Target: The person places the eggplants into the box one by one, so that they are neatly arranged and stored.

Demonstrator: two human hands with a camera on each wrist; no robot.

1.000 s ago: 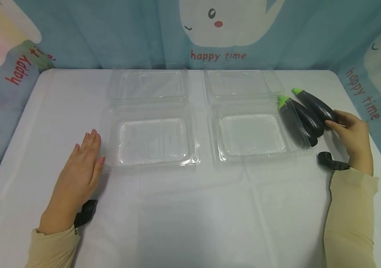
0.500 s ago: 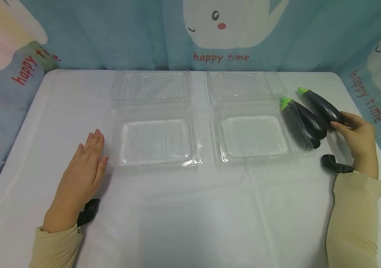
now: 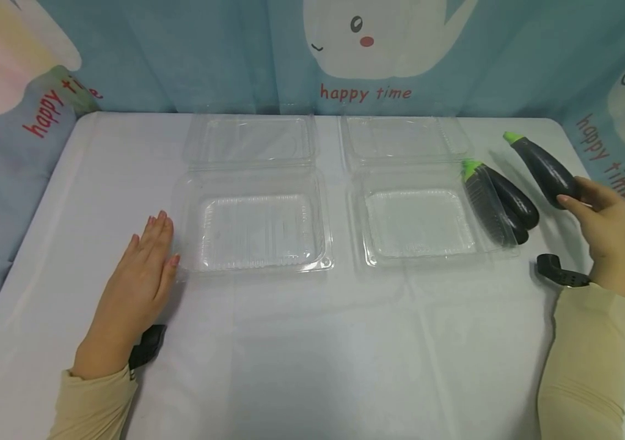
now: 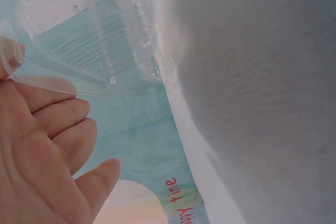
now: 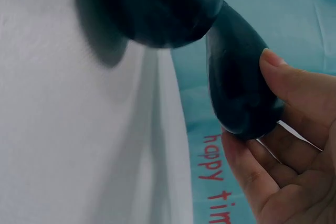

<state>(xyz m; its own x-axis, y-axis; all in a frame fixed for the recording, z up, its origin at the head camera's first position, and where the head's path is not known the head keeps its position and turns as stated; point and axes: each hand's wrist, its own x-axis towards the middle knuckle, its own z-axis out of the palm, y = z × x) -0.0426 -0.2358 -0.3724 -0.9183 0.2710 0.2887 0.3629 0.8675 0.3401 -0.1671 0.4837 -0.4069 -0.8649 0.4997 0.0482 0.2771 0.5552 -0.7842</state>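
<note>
My right hand [image 3: 605,214] grips a dark purple eggplant [image 3: 545,166] with a green cap by its thick lower end, thumb on one side and fingers round the other in the right wrist view. Two more eggplants [image 3: 515,198] lie to its left, partly behind the side wall of the right clear plastic clamshell box [image 3: 416,223]. Beside the left edge of the left clamshell box [image 3: 254,235], my left hand [image 3: 135,281] has its fingers straight and holds nothing. In the left wrist view the box's rim [image 4: 68,87] overlaps the fingers.
Both boxes stand with their lids [image 3: 257,137] folded back toward the rear edge of the white table [image 3: 317,354]. A blue printed curtain [image 3: 208,55] hangs along the back and sides.
My right hand has moved right with the eggplant, away from the other two, which keep their place. The view has shifted slightly. My left hand has stayed beside the left box.
</note>
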